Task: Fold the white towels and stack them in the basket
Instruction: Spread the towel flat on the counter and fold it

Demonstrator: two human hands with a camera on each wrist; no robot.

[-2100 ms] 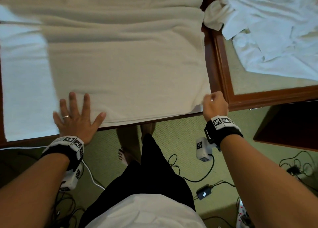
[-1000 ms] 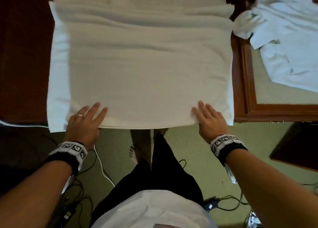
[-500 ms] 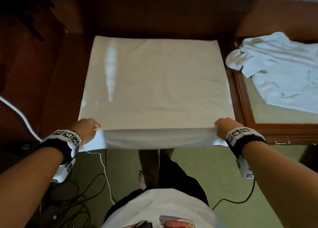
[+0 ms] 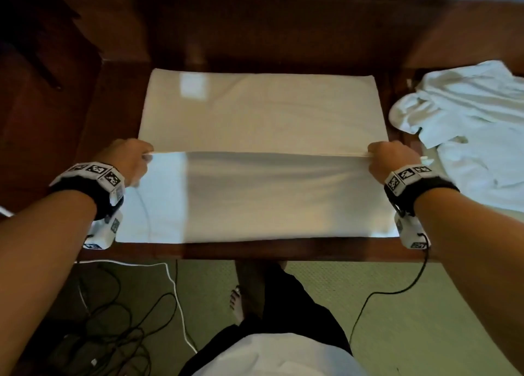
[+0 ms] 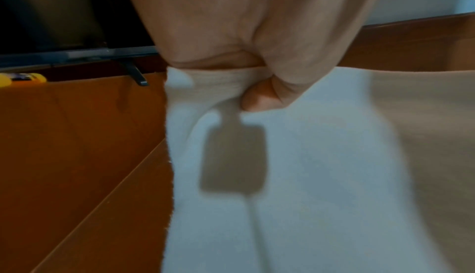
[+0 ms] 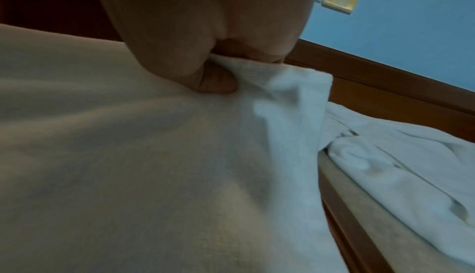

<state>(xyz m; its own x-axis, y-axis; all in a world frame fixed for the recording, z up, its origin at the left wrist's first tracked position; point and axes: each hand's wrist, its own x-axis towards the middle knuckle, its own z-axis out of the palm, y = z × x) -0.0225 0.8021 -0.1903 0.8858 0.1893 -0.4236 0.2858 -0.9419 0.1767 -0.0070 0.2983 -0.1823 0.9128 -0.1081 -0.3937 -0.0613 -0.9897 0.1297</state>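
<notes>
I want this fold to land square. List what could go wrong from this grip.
1. The left hand and right hand each pinch only a corner of the towel; the raised edge between them could sag and land crooked.
2. The towel's right edge lies close to the crumpled white cloth; the moving corner might snag or drag it.
3. The lower layer reaches the wooden table front edge, so a pull toward the body could slide it off.
</notes>
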